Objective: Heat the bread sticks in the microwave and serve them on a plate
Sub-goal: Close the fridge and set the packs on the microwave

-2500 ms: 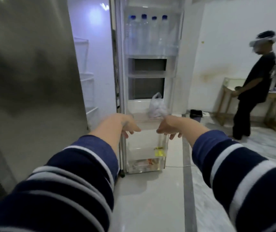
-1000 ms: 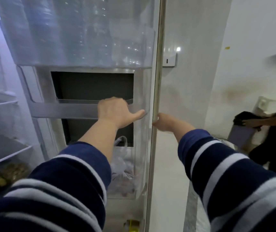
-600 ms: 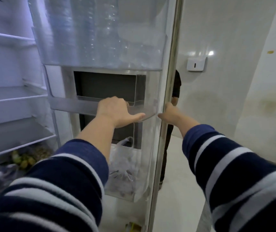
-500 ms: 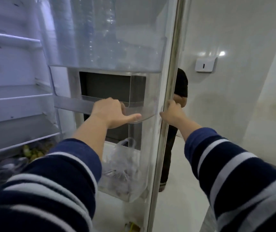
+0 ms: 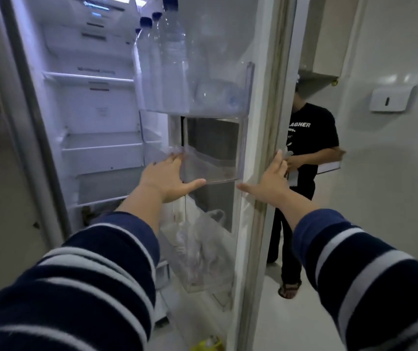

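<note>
The fridge door (image 5: 261, 97) stands open in front of me. My left hand (image 5: 165, 178) holds the left rim of the door's clear middle shelf (image 5: 213, 163), fingers over the rim and thumb stretched along its underside. My right hand (image 5: 271, 181) grips the door's outer edge, fingers around the outside and thumb on the inner face. A thin white plastic bag (image 5: 203, 244) sits in the lower door bin; its contents are too blurred to tell. No bread sticks, microwave or plate are in view.
Several water bottles (image 5: 170, 67) fill the top door bin. The lit fridge interior (image 5: 96, 148) has white shelves on the left. A person in a black shirt (image 5: 309, 138) stands just behind the door. Something yellow (image 5: 206, 344) lies in the bottom bin.
I have stepped up close to the fridge door, and the view has swung left so the fridge interior and bottle tops show. My left hand has slid to the shelf's left rim; my right stays on the door edge.
</note>
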A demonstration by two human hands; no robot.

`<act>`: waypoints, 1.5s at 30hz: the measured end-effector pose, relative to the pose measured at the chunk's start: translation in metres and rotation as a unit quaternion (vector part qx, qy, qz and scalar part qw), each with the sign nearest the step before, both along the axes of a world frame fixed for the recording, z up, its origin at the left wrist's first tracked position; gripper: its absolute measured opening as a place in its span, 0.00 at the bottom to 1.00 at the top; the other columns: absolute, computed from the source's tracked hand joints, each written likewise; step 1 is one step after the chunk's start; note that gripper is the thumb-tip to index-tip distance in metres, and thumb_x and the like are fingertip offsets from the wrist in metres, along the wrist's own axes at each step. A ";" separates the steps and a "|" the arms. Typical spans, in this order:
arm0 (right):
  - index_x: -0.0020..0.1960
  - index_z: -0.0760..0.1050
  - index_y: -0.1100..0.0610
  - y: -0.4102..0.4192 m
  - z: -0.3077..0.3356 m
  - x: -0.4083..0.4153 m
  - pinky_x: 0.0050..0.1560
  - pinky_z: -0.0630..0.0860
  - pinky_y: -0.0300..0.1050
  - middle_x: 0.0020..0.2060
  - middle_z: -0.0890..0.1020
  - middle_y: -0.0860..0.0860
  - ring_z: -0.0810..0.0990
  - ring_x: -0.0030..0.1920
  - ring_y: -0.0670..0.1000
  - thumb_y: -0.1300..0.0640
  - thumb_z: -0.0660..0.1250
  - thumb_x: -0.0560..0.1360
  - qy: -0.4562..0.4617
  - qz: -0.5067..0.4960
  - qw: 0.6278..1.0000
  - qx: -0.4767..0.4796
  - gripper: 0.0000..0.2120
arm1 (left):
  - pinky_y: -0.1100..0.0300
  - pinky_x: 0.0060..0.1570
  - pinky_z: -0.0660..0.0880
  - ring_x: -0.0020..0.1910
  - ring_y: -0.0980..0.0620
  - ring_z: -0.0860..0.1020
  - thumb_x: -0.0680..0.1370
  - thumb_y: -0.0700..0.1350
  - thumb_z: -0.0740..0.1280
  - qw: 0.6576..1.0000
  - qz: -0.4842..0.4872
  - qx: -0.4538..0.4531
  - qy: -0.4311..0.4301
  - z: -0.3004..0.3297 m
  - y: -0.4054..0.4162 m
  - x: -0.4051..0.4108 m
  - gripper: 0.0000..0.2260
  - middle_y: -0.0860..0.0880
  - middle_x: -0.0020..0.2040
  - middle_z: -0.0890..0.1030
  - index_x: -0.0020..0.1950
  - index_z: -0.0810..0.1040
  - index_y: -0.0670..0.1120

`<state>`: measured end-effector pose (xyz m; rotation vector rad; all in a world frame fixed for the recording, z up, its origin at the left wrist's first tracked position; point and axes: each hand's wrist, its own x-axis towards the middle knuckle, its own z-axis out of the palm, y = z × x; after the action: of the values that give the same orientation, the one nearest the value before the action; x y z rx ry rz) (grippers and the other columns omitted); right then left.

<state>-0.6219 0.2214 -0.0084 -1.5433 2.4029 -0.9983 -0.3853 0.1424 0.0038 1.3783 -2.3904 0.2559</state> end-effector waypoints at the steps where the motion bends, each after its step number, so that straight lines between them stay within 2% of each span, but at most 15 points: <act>1: 0.72 0.22 0.57 0.001 0.000 0.011 0.74 0.53 0.59 0.75 0.36 0.62 0.49 0.76 0.65 0.37 0.72 0.67 0.013 -0.011 1.000 0.001 0.64 | 0.43 0.74 0.55 0.76 0.49 0.57 0.70 0.75 0.52 1.000 -0.003 0.006 0.007 -0.004 0.005 0.008 0.45 0.52 0.79 0.49 0.79 0.45 0.51; 5: 0.72 0.22 0.56 0.010 -0.005 0.049 0.71 0.57 0.59 0.75 0.40 0.63 0.52 0.74 0.67 0.37 0.73 0.66 0.056 -0.024 0.998 -0.004 0.64 | 0.40 0.74 0.43 0.78 0.50 0.46 0.72 0.72 0.57 1.000 0.003 0.016 0.026 -0.022 0.021 0.036 0.50 0.51 0.78 0.35 0.76 0.30 0.47; 9: 0.72 0.22 0.53 0.016 -0.011 0.088 0.68 0.63 0.62 0.75 0.40 0.63 0.54 0.73 0.67 0.40 0.72 0.68 0.091 -0.015 0.996 -0.008 0.61 | 0.37 0.73 0.39 0.75 0.48 0.32 0.72 0.72 0.56 1.000 0.013 -0.002 0.003 -0.034 0.031 0.056 0.50 0.48 0.73 0.24 0.75 0.28 0.46; 13: 0.73 0.24 0.52 0.022 -0.017 0.128 0.67 0.66 0.60 0.75 0.39 0.63 0.56 0.72 0.67 0.46 0.70 0.70 0.124 -0.002 0.992 -0.016 0.57 | 0.35 0.72 0.39 0.76 0.48 0.34 0.72 0.72 0.55 0.999 0.004 0.001 -0.041 -0.040 0.037 0.072 0.48 0.47 0.74 0.25 0.76 0.32 0.47; 18: 0.76 0.29 0.48 0.026 -0.018 0.178 0.69 0.63 0.56 0.76 0.38 0.59 0.49 0.75 0.64 0.55 0.68 0.72 0.109 0.051 0.992 -0.032 0.51 | 0.36 0.72 0.40 0.77 0.49 0.37 0.71 0.72 0.58 0.997 0.007 0.059 -0.048 -0.041 0.039 0.096 0.50 0.48 0.75 0.28 0.77 0.32 0.48; 21: 0.77 0.34 0.46 0.027 -0.015 0.202 0.66 0.67 0.53 0.77 0.40 0.57 0.56 0.74 0.63 0.60 0.67 0.72 0.124 0.086 0.988 -0.037 0.50 | 0.36 0.73 0.42 0.77 0.50 0.38 0.70 0.72 0.59 0.995 -0.001 0.085 -0.049 -0.041 0.038 0.113 0.51 0.50 0.77 0.32 0.77 0.32 0.47; 24: 0.78 0.40 0.47 0.022 -0.011 0.221 0.53 0.74 0.48 0.77 0.46 0.55 0.72 0.64 0.60 0.63 0.66 0.71 0.155 0.126 0.978 -0.054 0.47 | 0.35 0.72 0.42 0.77 0.51 0.38 0.68 0.74 0.61 0.994 -0.001 0.100 -0.031 -0.042 0.034 0.132 0.54 0.51 0.78 0.34 0.77 0.32 0.48; 27: 0.78 0.51 0.49 0.011 -0.006 0.238 0.57 0.74 0.47 0.75 0.56 0.52 0.72 0.65 0.57 0.66 0.64 0.72 0.134 0.189 0.968 -0.096 0.39 | 0.35 0.72 0.40 0.77 0.51 0.38 0.66 0.75 0.62 0.996 0.018 0.086 -0.004 -0.041 0.026 0.152 0.57 0.51 0.78 0.34 0.76 0.29 0.47; 29: 0.75 0.61 0.49 0.000 -0.004 0.245 0.61 0.74 0.50 0.70 0.68 0.53 0.73 0.64 0.55 0.68 0.62 0.72 0.054 0.236 0.960 -0.137 0.34 | 0.35 0.71 0.39 0.77 0.51 0.37 0.66 0.75 0.61 0.998 0.041 0.055 0.002 -0.039 0.018 0.163 0.57 0.50 0.77 0.33 0.75 0.27 0.47; 32: 0.66 0.69 0.50 -0.023 -0.002 0.256 0.51 0.77 0.49 0.58 0.77 0.51 0.77 0.55 0.54 0.66 0.62 0.74 0.051 0.213 0.944 -0.246 0.23 | 0.34 0.71 0.39 0.76 0.50 0.34 0.68 0.74 0.61 0.997 0.080 -0.021 0.012 -0.035 0.003 0.181 0.57 0.49 0.76 0.30 0.73 0.26 0.46; 34: 0.70 0.64 0.51 -0.046 -0.005 0.262 0.53 0.76 0.52 0.62 0.73 0.54 0.73 0.59 0.56 0.58 0.64 0.75 0.105 0.157 0.940 -0.285 0.24 | 0.33 0.71 0.41 0.76 0.49 0.33 0.69 0.71 0.62 0.994 0.097 -0.051 0.012 -0.033 -0.007 0.190 0.56 0.49 0.75 0.28 0.73 0.25 0.46; 37: 0.77 0.38 0.45 -0.094 -0.011 0.271 0.68 0.62 0.62 0.77 0.47 0.56 0.54 0.74 0.62 0.40 0.64 0.74 0.105 0.139 0.978 -0.118 0.44 | 0.35 0.71 0.38 0.76 0.48 0.33 0.70 0.68 0.63 0.988 0.134 -0.077 0.000 -0.037 -0.028 0.201 0.55 0.46 0.75 0.28 0.73 0.26 0.44; 39: 0.74 0.27 0.42 -0.129 -0.010 0.277 0.72 0.49 0.67 0.76 0.33 0.53 0.41 0.77 0.61 0.33 0.63 0.71 0.101 0.164 0.980 -0.058 0.50 | 0.38 0.70 0.35 0.76 0.48 0.34 0.71 0.67 0.64 0.982 0.170 -0.081 0.011 -0.040 -0.045 0.210 0.55 0.46 0.75 0.28 0.73 0.26 0.43; 41: 0.72 0.24 0.42 -0.159 -0.008 0.290 0.71 0.44 0.69 0.75 0.29 0.51 0.36 0.76 0.61 0.31 0.64 0.68 0.123 0.194 0.970 -0.074 0.54 | 0.36 0.72 0.37 0.76 0.50 0.34 0.72 0.65 0.64 0.974 0.210 -0.090 0.001 -0.043 -0.064 0.224 0.54 0.46 0.75 0.28 0.73 0.26 0.43; 45: 0.72 0.22 0.45 -0.198 -0.015 0.328 0.70 0.42 0.70 0.75 0.30 0.51 0.35 0.76 0.60 0.34 0.67 0.66 0.136 0.214 0.957 -0.143 0.58 | 0.35 0.69 0.36 0.75 0.49 0.32 0.75 0.64 0.62 0.950 0.286 -0.115 -0.057 -0.044 -0.099 0.251 0.51 0.47 0.73 0.27 0.71 0.24 0.42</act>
<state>-0.2935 0.0230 -0.0230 -2.3118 1.9876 -1.1284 -0.1342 0.0435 -0.0399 1.9475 -1.9043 0.7566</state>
